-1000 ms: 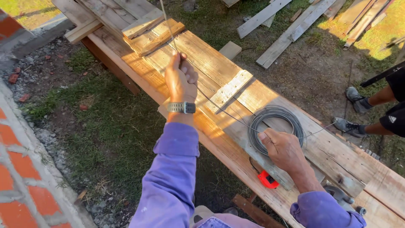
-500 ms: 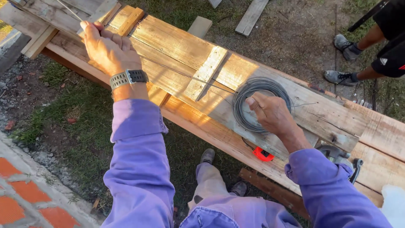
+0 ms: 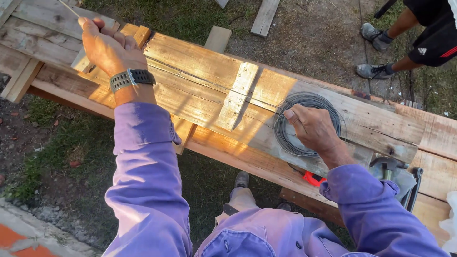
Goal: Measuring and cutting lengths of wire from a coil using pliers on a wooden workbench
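Your right hand (image 3: 312,128) presses down on the wire coil (image 3: 307,124), which lies flat on the plank bench (image 3: 200,62). Your left hand (image 3: 107,47), far out along the planks, is clenched on the free wire end (image 3: 69,8). The strand runs lengthwise down the boards between them (right hand nearer the coil).

Colours on record: grey wire, purple sleeves, pale timber.
Wire coil (image 3: 307,124) dull grey; sleeves (image 3: 147,190) lilac-purple; planks (image 3: 200,71) weathered tan, sunlit amber; watch strap (image 3: 131,78) grey; tool handle (image 3: 314,178) red; grass (image 3: 57,157) patchy green.
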